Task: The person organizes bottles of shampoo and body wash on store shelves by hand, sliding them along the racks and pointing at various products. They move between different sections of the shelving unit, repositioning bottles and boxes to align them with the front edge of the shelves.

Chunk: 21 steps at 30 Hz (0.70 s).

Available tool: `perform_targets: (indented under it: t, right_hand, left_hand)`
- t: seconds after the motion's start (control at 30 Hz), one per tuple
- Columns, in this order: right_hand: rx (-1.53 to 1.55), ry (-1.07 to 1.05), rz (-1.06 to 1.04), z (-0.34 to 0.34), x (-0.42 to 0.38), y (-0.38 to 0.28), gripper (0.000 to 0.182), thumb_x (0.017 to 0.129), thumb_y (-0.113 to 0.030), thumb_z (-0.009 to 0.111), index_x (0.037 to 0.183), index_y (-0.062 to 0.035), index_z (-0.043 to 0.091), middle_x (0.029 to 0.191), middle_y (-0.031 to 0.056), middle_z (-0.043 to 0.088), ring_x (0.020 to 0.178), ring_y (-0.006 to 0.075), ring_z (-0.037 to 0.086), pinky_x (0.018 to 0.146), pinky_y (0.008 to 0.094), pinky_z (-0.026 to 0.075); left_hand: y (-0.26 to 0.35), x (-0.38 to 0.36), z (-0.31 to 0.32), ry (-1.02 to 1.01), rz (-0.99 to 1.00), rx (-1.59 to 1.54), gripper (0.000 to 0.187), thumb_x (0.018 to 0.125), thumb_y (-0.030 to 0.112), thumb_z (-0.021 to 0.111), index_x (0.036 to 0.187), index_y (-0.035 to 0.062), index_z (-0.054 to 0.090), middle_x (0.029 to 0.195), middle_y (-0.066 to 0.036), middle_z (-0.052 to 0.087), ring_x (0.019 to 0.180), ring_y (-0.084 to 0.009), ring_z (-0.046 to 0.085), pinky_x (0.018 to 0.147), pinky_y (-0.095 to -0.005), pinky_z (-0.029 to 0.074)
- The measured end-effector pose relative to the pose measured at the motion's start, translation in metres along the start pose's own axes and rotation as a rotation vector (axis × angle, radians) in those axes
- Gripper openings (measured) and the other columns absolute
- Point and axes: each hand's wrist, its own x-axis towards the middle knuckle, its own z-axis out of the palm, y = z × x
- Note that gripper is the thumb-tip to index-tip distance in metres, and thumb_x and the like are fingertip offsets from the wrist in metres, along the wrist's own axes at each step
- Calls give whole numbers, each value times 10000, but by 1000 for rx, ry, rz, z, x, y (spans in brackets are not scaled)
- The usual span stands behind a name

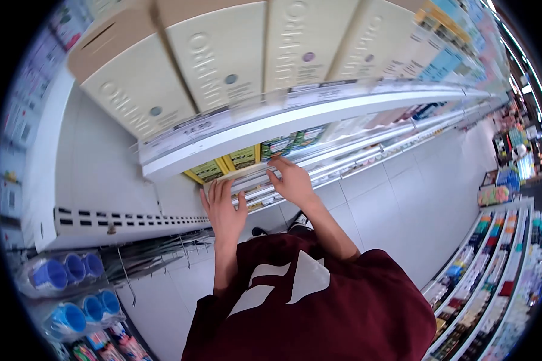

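Note:
My left hand (225,209) reaches to the front of a lower shelf, its fingers stretched out and apart from the thumb. Just beyond its fingertips stand yellow-edged boxes (243,157) with dark green fronts. To the right, my right hand (293,183) lies over the shelf's pale front rail (315,160), fingers loosely bent and thumb apart. Its fingertips are close to green patterned packs (277,148) beside the yellow boxes. Neither hand shows anything held in it.
Above my hands juts a white shelf edge (223,133) with price labels, bearing tall cream cartons (223,57). A perforated white upright (129,221) and metal hooks are at left, near plastic-wrapped blue cups (69,316). Another stocked shelf (485,271) stands across the tiled aisle (397,204).

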Motion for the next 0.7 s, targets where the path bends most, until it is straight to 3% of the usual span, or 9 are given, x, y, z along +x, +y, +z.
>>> perform_targets:
  t: [0.13,0.2,0.23,0.27,0.37,0.5,0.7]
  right_hand:
    - [89,60,167,-25,-23,26,243,915,-147,670,1147,-76,691,1280,121,666,859,354,711,769,444,569]
    - [-32,287,34,-25,-37,53,235,902,-153,670,1127,-87,685,1305,93,651,1041,335,677,861,431,564]
    - [-47,279,70,-27,-45,61,279,890,-137,673,1163,-82,672,1348,133,619,1171,352,610,942,439,532]
    - [-49,291,83,-28,-51,68,279,890,-137,673,1163,-82,672,1348,133,619,1171,352,610,942,439,532]
    - [-81,236,134,-28,-65,88,415,884,-117,690,1288,-50,625,1452,185,524,1321,397,494,1072,458,459]
    - [-89,141,130,-26,-77,111,581,870,-133,686,1398,31,508,1480,278,464,1342,445,473,1120,477,419]
    - [-35,61,229,-41,-107,139,665,859,-149,702,1451,25,451,1529,289,405,1361,446,460,1129,479,414]
  left_hand:
    - [6,-2,6,35,124,-120,305,870,106,662,1171,62,659,1232,-109,652,1259,-332,541,1128,-526,315]
    - [8,-9,16,29,154,-204,294,866,87,653,1158,64,669,1223,-108,658,1224,-328,559,1084,-496,357]
    - [10,-11,20,-10,127,-224,298,865,83,651,1161,59,668,1214,-111,661,1199,-327,568,1040,-474,379]
    - [12,-13,25,-48,103,-242,302,864,80,648,1164,54,666,1205,-115,664,1174,-326,578,997,-452,402]
    - [8,-18,42,-110,111,-182,333,871,92,648,1201,47,663,1264,-141,638,1214,-347,562,1048,-458,399]
    - [7,-29,58,-161,104,-126,367,875,99,648,1237,44,659,1342,-159,599,1278,-368,526,1105,-487,368]
    - [33,-32,79,-193,125,-64,395,862,104,650,1248,21,653,1461,-173,513,1369,-377,453,1160,-542,300]
